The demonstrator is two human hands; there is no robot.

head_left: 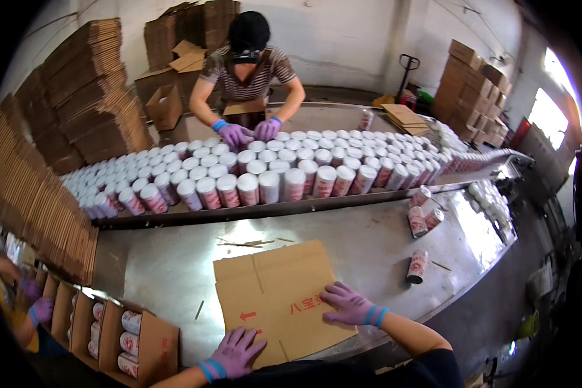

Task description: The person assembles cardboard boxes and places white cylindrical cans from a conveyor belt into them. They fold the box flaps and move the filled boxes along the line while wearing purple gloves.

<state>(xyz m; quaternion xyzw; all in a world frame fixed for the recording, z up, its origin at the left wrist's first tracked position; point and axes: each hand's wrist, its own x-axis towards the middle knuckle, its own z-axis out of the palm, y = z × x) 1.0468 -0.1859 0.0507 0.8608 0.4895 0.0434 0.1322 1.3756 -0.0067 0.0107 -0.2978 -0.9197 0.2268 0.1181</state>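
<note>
A flattened cardboard box (275, 291) with red printing lies on the metal table (168, 255) in front of me. My left hand (235, 352), in a purple glove with a blue band at the wrist, rests with spread fingers on its near left edge. On the right edge of the cardboard lies my right hand (349, 304), gloved the same way, its fingers stretched out flat. Neither hand grips anything. Beyond the table's raised rail, many white-topped cans (293, 184) with red printing stand packed in rows.
Loose cans (417, 266) lie or stand on the table at the right. Open boxes filled with cans (129, 343) sit at the lower left, beside another person's gloved hands. Stacks of flat cardboard (42, 200) rise at the left. Across the cans a co-worker (249, 77) touches them.
</note>
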